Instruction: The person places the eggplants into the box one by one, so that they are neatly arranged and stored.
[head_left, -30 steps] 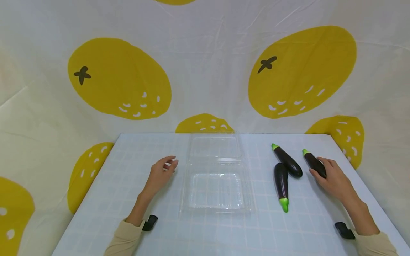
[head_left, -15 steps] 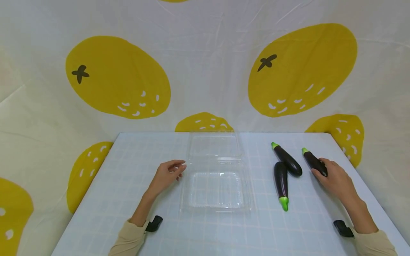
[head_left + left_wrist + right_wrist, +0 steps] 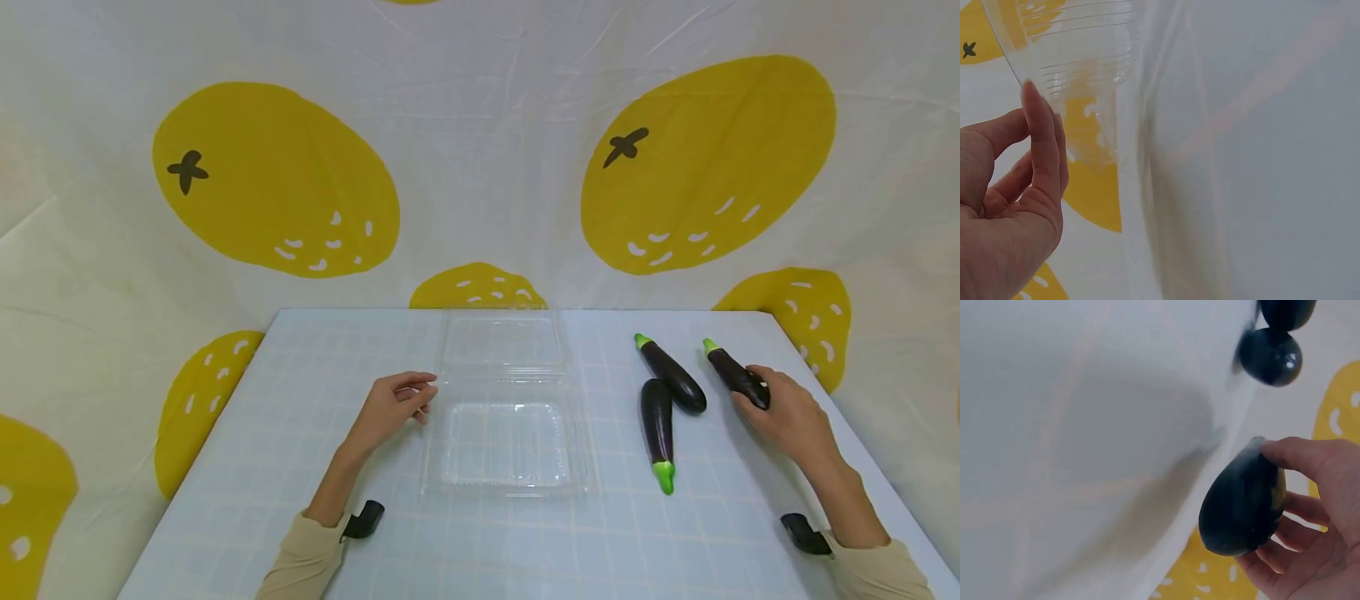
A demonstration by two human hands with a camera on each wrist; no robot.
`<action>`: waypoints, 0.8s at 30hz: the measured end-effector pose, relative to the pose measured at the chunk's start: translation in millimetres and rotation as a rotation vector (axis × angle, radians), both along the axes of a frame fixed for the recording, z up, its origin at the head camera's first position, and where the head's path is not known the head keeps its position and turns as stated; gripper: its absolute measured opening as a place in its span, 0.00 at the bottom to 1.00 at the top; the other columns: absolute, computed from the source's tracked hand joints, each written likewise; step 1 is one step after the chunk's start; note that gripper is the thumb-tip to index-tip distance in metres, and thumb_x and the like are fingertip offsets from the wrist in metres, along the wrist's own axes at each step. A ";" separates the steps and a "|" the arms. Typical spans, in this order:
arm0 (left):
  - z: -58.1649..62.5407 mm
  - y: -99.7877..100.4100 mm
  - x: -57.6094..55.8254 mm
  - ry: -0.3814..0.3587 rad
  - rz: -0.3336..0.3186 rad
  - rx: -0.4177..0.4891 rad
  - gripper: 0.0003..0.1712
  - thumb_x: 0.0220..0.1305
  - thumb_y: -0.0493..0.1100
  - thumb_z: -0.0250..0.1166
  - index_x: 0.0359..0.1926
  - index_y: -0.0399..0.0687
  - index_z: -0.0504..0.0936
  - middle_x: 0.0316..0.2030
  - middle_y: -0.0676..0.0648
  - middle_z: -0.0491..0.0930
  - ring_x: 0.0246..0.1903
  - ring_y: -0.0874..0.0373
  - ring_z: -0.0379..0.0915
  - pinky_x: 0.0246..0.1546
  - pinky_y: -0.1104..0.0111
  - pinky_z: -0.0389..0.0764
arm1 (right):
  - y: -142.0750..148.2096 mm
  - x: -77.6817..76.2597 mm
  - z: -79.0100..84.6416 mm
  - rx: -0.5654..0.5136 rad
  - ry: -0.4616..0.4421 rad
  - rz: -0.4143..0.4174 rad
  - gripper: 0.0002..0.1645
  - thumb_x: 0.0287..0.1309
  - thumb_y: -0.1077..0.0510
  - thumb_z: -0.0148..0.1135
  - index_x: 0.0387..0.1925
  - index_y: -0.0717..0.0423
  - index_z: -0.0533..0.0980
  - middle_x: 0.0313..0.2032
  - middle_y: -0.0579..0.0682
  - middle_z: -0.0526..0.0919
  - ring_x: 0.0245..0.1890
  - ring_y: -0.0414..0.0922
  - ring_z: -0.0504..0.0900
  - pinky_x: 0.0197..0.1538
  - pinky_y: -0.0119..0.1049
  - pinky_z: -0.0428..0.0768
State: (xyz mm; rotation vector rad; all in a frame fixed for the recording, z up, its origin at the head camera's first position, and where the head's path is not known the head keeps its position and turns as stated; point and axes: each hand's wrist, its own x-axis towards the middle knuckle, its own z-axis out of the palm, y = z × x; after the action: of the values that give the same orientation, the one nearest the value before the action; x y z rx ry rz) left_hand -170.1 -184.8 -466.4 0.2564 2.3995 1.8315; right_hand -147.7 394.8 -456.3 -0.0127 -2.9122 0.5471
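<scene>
My right hand (image 3: 787,419) grips a dark purple eggplant (image 3: 733,375) by its fat end, thumb on one side and fingers on the other, its green stem pointing away. In the right wrist view the held eggplant (image 3: 1241,503) hangs above the table, its shadow beside it. Two more eggplants, one farther back (image 3: 675,377) and one nearer (image 3: 657,425), lie touching to the left of that hand. My left hand (image 3: 390,408), fingers loosely bent, has its fingertips right at the left rim of a clear plastic clamshell container (image 3: 432,450). The container's lid (image 3: 501,343) stands open at the back.
The table (image 3: 247,492) has a pale blue, faintly checked cover. Its back edge meets a white hanging cloth (image 3: 487,167) printed with large yellow fruit. Black wrist cameras, left (image 3: 363,521) and right (image 3: 806,533), stick out beside both forearms.
My left hand has moved right, up to the container's rim, then stayed there. The gripped eggplant has shifted slightly up and back. The other two eggplants and the container have stayed put.
</scene>
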 end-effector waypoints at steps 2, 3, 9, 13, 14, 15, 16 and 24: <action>1.3 0.2 0.3 -0.008 0.000 0.001 0.20 0.70 0.39 0.69 0.57 0.30 0.82 0.41 0.30 0.82 0.26 0.51 0.83 0.31 0.67 0.88 | -1.9 1.2 3.3 -0.003 0.013 0.011 0.35 0.61 0.59 0.71 0.61 0.76 0.68 0.55 0.79 0.72 0.48 0.72 0.72 0.49 0.72 0.73; 1.8 0.1 0.5 -0.015 0.000 0.003 0.20 0.70 0.39 0.69 0.57 0.30 0.82 0.41 0.30 0.82 0.27 0.51 0.83 0.31 0.67 0.88 | -3.1 1.7 5.0 -0.004 0.018 0.015 0.35 0.61 0.59 0.71 0.61 0.76 0.68 0.55 0.79 0.72 0.48 0.72 0.72 0.49 0.71 0.73; 4.6 0.2 1.4 -0.048 -0.002 0.013 0.21 0.70 0.39 0.69 0.58 0.29 0.81 0.43 0.30 0.82 0.29 0.50 0.83 0.32 0.66 0.88 | -14.3 5.1 14.5 -0.016 0.057 0.034 0.34 0.61 0.58 0.72 0.61 0.74 0.69 0.55 0.78 0.74 0.47 0.70 0.73 0.46 0.69 0.75; 4.7 1.2 0.8 -0.055 -0.003 0.013 0.22 0.70 0.40 0.69 0.58 0.29 0.81 0.43 0.29 0.82 0.28 0.52 0.83 0.32 0.66 0.88 | -22.6 8.0 19.9 -0.029 0.067 0.038 0.34 0.61 0.58 0.72 0.62 0.73 0.70 0.55 0.76 0.75 0.43 0.66 0.74 0.43 0.65 0.78; 4.7 1.3 0.8 -0.058 -0.001 0.013 0.22 0.70 0.40 0.69 0.58 0.29 0.81 0.43 0.29 0.82 0.28 0.52 0.82 0.32 0.67 0.88 | -24.9 8.5 21.2 -0.032 0.066 0.038 0.35 0.60 0.58 0.73 0.62 0.73 0.70 0.55 0.75 0.75 0.42 0.65 0.75 0.43 0.65 0.78; 4.6 1.3 0.7 -0.061 0.001 0.013 0.22 0.70 0.39 0.69 0.58 0.29 0.81 0.43 0.29 0.82 0.28 0.52 0.82 0.32 0.67 0.88 | -27.7 9.1 22.7 -0.036 0.067 0.040 0.35 0.60 0.58 0.73 0.62 0.73 0.70 0.55 0.75 0.75 0.42 0.65 0.75 0.43 0.64 0.79; 4.6 1.4 0.7 -0.063 0.005 0.014 0.22 0.70 0.39 0.69 0.58 0.29 0.81 0.43 0.30 0.82 0.28 0.52 0.82 0.32 0.67 0.88 | -30.1 9.5 24.2 -0.042 0.067 0.042 0.35 0.60 0.58 0.73 0.62 0.72 0.70 0.55 0.75 0.76 0.42 0.65 0.75 0.44 0.65 0.79; 3.2 1.5 0.6 -0.071 0.015 0.019 0.22 0.69 0.40 0.70 0.58 0.30 0.81 0.43 0.31 0.83 0.30 0.48 0.83 0.32 0.67 0.88 | -46.9 13.1 35.7 -0.082 0.084 0.087 0.35 0.60 0.58 0.73 0.63 0.71 0.71 0.54 0.73 0.78 0.43 0.66 0.80 0.45 0.66 0.82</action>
State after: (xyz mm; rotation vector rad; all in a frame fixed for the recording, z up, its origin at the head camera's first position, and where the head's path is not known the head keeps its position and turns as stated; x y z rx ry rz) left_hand -169.5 -183.3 -463.1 0.1719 2.3443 1.8385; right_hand -134.5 347.9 -420.6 0.1236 -2.8175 0.6637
